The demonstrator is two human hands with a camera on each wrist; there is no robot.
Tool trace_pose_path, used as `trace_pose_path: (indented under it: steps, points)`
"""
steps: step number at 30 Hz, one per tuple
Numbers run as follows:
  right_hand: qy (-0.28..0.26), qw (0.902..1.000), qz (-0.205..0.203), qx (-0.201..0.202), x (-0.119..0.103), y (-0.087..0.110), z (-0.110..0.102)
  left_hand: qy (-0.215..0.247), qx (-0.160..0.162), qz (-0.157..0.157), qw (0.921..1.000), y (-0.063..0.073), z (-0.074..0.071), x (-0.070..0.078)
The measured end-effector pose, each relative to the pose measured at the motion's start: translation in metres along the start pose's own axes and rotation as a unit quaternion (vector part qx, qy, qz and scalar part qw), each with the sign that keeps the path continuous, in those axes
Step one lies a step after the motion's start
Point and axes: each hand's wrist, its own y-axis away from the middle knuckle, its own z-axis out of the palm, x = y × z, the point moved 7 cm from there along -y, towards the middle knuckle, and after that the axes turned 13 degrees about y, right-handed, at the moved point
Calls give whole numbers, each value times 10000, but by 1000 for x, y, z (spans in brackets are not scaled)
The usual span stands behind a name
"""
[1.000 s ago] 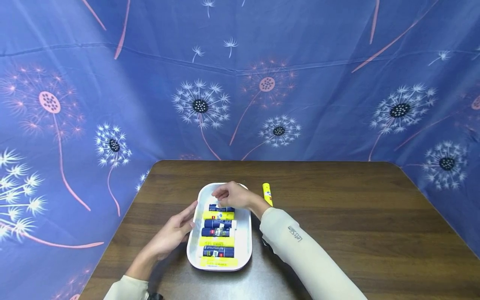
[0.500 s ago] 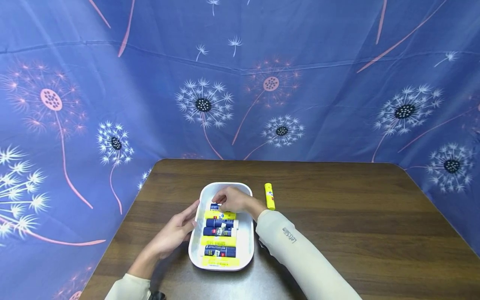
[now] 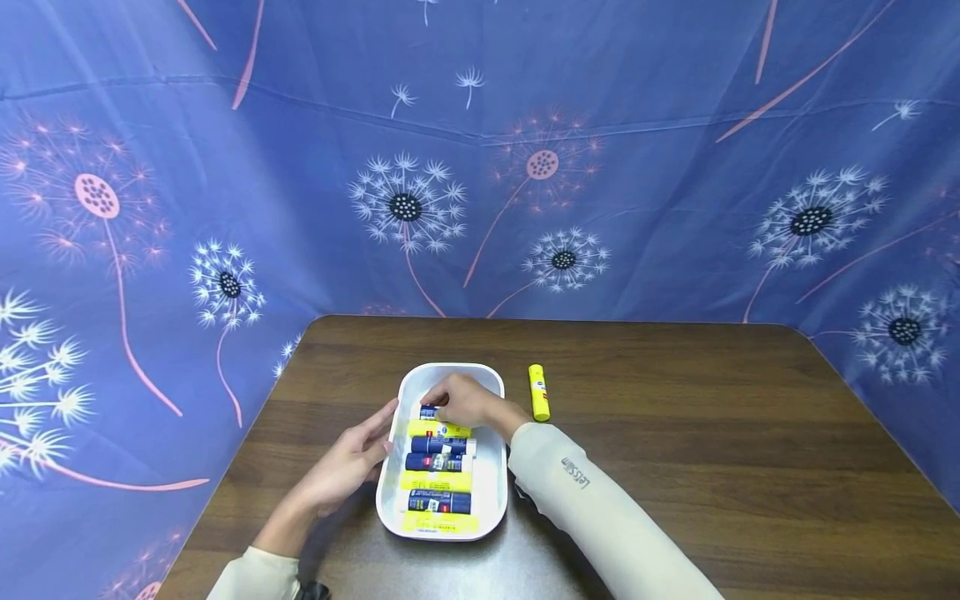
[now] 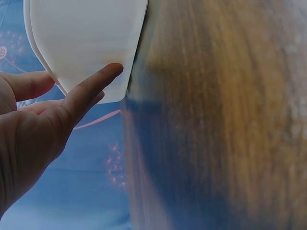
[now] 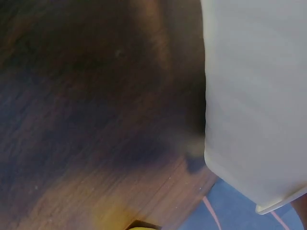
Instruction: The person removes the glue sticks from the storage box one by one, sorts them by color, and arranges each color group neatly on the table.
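Note:
A white tray (image 3: pixel 489 500) holds a column of glue sticks lying crosswise, some dark blue and some yellow. Inside its far part, my right hand (image 3: pixel 467 402) pinches the farthest blue glue stick (image 3: pixel 428 412), whose right portion the hand covers. Just nearer lies a yellow glue stick (image 3: pixel 427 429), close below the thumb. My left hand (image 3: pixel 347 460) rests against the tray's left side with fingers extended. The left wrist view shows those fingers (image 4: pixel 91 86) touching the tray's outer wall (image 4: pixel 91 38). In the right wrist view, the sleeve (image 5: pixel 254 96) hides the right hand.
One more yellow glue stick (image 3: pixel 538 392) lies on the brown wooden table (image 3: pixel 675 433), right of the tray. A blue cloth (image 3: pixel 645 192) with dandelion prints hangs behind the table and along its sides.
My right hand has come down from just above the far blue glue stick and closed its fingertips on it. The left hand stays at the tray's side. The view has shifted slightly.

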Motion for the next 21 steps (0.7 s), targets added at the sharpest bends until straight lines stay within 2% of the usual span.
trace_pose_path:
  steps: [9, 15, 21]
  points:
    - [-90, 9991, -97, 394, -9, 5, -10, -20, 38, -30, 10000, -1, -1, -1]
    - [-569, 9964, -143, 610, -13, 8, -19, -19, 55, 7, 10000, 0, -2, -2]
    - [-1025, 9902, 1, 950, -13, 16, -25, -27, 67, -2, 10000, -1, -1, -2]
